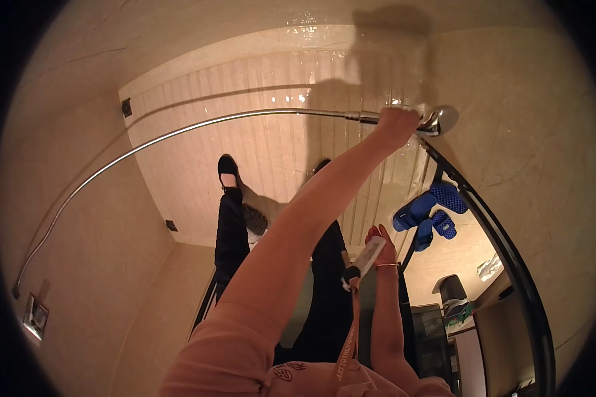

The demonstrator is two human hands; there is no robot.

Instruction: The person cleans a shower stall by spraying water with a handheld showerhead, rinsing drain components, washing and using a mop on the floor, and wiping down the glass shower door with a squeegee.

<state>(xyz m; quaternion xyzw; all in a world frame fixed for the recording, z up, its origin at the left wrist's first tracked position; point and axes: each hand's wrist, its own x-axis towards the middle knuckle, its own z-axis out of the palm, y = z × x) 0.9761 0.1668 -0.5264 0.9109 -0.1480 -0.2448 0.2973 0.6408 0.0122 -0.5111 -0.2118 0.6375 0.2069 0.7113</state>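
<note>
My left hand reaches across to the upper right, its fingers wrapped round the handle of a chrome shower head. From the handle a long metal shower hose arcs to the left wall. My right hand, with a bracelet at the wrist, is low in front of my body, palm turned up and fingers apart. A white badge card on a lanyard hangs in front of it and hides part of the palm. Whether the two touch, I cannot tell.
Wet, ribbed tiles cover the floor under my black shoes. A dark-framed glass door edge runs down the right side. Several blue slippers lie beyond it. On the left wall is a chrome fitting.
</note>
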